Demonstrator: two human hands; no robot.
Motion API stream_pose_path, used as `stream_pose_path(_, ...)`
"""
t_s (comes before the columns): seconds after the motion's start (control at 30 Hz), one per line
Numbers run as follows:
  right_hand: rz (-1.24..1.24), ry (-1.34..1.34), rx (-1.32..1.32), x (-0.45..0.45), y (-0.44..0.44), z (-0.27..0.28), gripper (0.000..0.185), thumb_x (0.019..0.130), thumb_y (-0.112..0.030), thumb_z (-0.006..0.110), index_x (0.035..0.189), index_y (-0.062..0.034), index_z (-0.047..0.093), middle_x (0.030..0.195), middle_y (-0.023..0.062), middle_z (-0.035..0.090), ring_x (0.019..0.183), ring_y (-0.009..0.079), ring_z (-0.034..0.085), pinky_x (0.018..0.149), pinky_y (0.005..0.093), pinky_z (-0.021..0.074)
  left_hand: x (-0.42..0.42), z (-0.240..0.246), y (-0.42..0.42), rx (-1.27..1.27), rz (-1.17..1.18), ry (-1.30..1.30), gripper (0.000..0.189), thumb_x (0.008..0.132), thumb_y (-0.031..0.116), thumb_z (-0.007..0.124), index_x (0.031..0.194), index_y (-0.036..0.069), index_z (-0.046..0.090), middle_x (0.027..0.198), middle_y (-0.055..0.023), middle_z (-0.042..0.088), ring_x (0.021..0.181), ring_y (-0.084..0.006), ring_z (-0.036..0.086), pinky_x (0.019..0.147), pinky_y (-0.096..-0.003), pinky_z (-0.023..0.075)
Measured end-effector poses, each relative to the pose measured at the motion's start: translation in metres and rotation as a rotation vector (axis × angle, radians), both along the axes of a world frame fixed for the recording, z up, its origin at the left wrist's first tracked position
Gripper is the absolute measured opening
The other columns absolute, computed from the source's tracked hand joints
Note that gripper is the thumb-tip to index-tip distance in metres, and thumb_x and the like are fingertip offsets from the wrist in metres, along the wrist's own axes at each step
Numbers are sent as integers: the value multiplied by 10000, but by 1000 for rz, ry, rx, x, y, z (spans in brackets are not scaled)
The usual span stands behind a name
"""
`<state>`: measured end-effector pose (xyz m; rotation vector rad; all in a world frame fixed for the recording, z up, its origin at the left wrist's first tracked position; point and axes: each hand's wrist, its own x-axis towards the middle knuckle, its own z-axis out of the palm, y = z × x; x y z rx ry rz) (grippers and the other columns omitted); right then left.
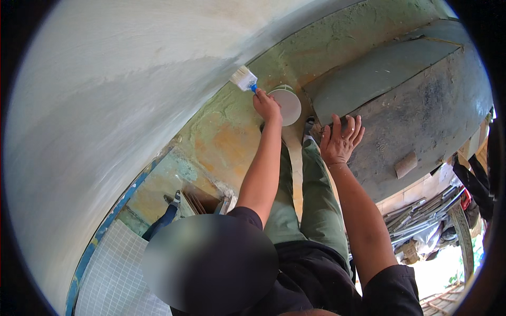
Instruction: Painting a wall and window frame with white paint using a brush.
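My left hand (268, 106) grips the blue handle of a flat paintbrush (244, 79). Its pale bristles point up and left, close to the foot of a white-grey wall (130, 83). Just right of that hand, a white bucket (287, 108) stands on the floor; whether its pale round face is paint or a lid is unclear. Fingers spread, my right hand (342, 138) is over the near corner of a dark, worn board surface (411, 118), holding nothing. Whether it touches the board cannot be told. Whitish specks mark its fingers.
A grey sheet (375, 75) lies on the board, with a small brown piece (406, 165) nearby. The stained floor (225, 142) runs along the wall. Lower left are a blue wall edge (118, 203), white grid tiles (114, 272) and another person's leg (160, 221). Metal strips (419, 217) are piled right.
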<state>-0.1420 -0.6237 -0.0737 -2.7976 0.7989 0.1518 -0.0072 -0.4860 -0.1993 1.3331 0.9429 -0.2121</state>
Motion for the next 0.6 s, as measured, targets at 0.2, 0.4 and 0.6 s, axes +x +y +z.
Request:
stream_pose_path(0.2,10,-8,-5,-3,3,-5,364,837,-318,505,1176,-187,506,1245,106,319,1306,364,198,1066,556,128,53,8,7,-22,-18,63,291,939,345,404,784,99,398,555,-4,375,371,-89,309,317,-247,245)
stream_pose_path(0.4,21,-13,-12,1,2,-2,367,834,-312,504,1177,-180,504,1248,108,316,1304,370,195,1063,555,131,-8,37,0,-26,-84,-197,292,939,363,427,812,102,397,536,16,316,377,-92,281,336,-250,225)
stream_pose_path(0.6,32,-23,-1,0,7,-1,367,838,-305,501,1182,-177,496,1252,110,315,1303,367,197,1063,552,129,36,57,43,-97,-31,4,285,927,391,443,849,120,402,543,20,314,397,-88,272,358,-252,214)
